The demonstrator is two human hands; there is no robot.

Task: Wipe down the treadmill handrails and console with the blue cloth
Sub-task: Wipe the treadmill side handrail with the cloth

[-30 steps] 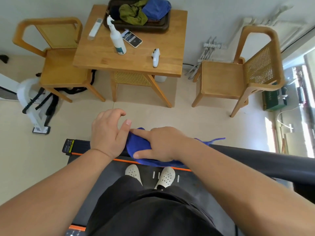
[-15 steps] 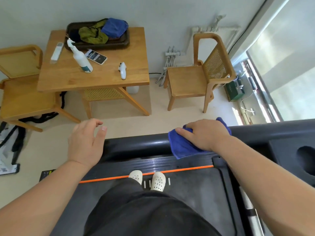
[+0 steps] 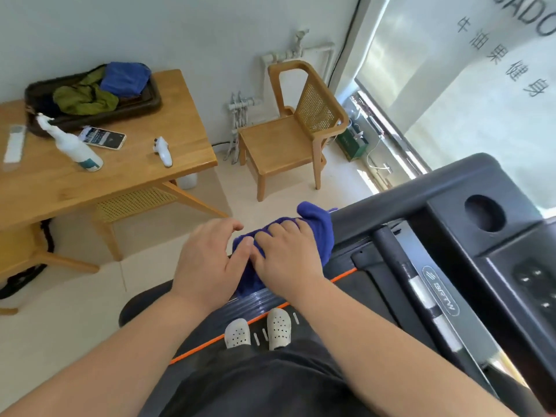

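Floor [image 3: 75,311]: a broad pale stretch lies between the treadmill's side and the table legs.
Handrail [image 3: 391,200]: a dark bar slants from the console down to the hands, its outer edge facing the floor.
Table [image 3: 144,176]: its near corner juts toward the chair, with a gap of floor between them.
Console [image 3: 451,224]: sits at the rail's far end.
Chair [image 3: 282,145]: stands by the wall, near the window.
Blue cloth [image 3: 319,233]: draped over the handrail, one corner poking past the outer edge.
Right hand [image 3: 288,260]: fingers curl over the cloth, gripping it against the rail.
Left hand [image 3: 207,263]: just beside, fingers loose, holding nothing.
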